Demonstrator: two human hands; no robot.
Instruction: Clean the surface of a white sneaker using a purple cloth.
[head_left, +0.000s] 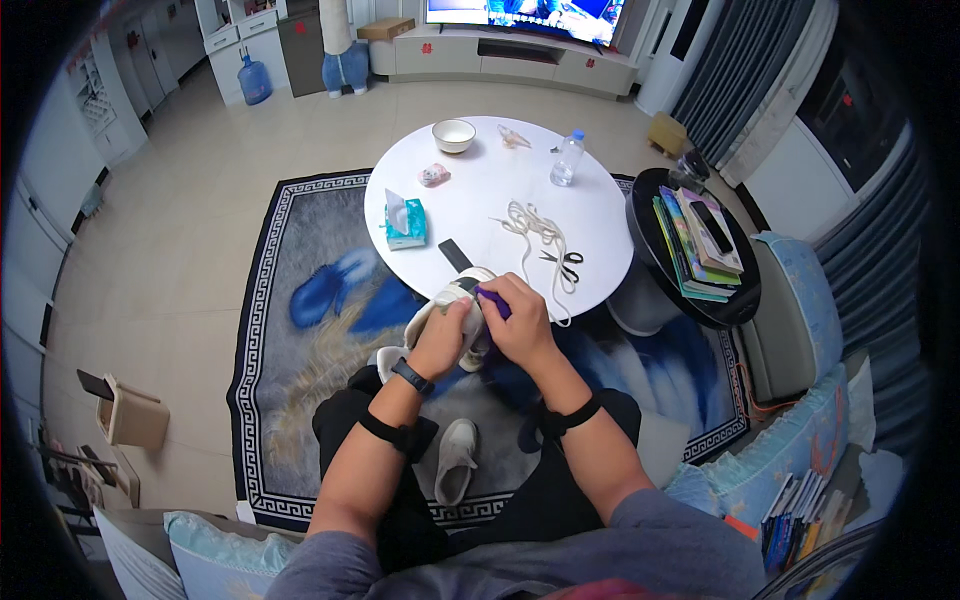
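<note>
Over the near edge of the round white table (480, 180), my left hand (442, 337) grips a white shoe (420, 322). My right hand (521, 319) pinches a purple cloth-like item (495, 301) against the shoe's side; its exact kind is hidden by my fingers. Part of a white object (388, 361) shows under my left wrist, too covered to name. Another light-coloured shoe (456, 461) rests on the patterned rug (300, 405) between my feet. Just beyond my hands lies a dark remote control (454, 255).
Across the table are a tissue pack (406, 225), a white bowl (454, 136), a water bottle (568, 159), a coiled white cord (532, 223) and black scissors (568, 264). A black side table (645, 225) at right holds books (697, 247). A beige bin (135, 412) stands left.
</note>
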